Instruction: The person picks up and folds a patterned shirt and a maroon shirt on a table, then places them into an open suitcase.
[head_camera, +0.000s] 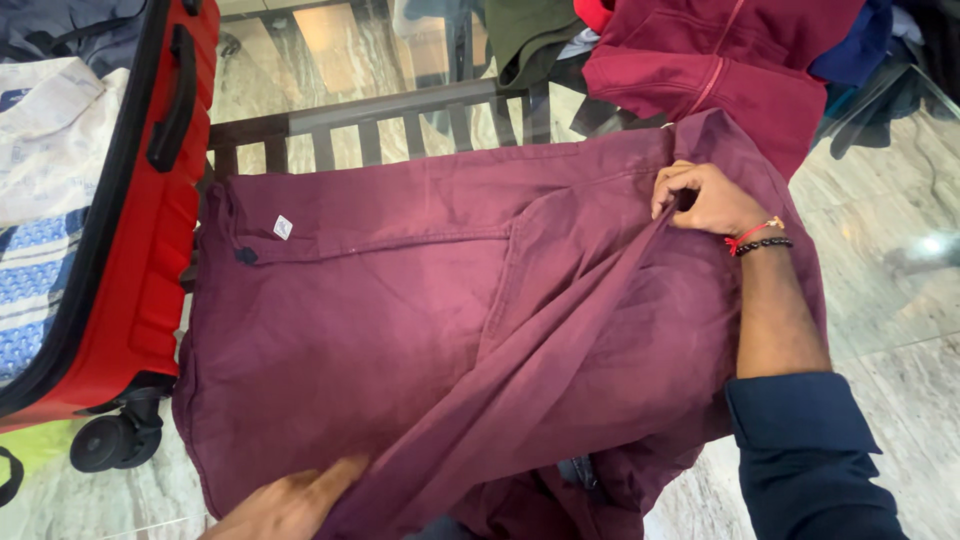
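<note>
One maroon shirt (400, 330) lies spread across the glass desk (880, 270), between one open red suitcase (150, 230) on the left and a heap of clothes, topped by a crimson zip jacket (720, 60), behind. The right hand (705, 198) pinches a fold closed; the left hand (290, 505) presses flat, fingers extended, on the near hem.

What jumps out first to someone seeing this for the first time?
A big maroon shirt spread flat fills the middle. The right hand pinches a fold near its upper right edge, while the left hand presses the cloth at the bottom. A bright red suitcase lies open on the left.
</note>
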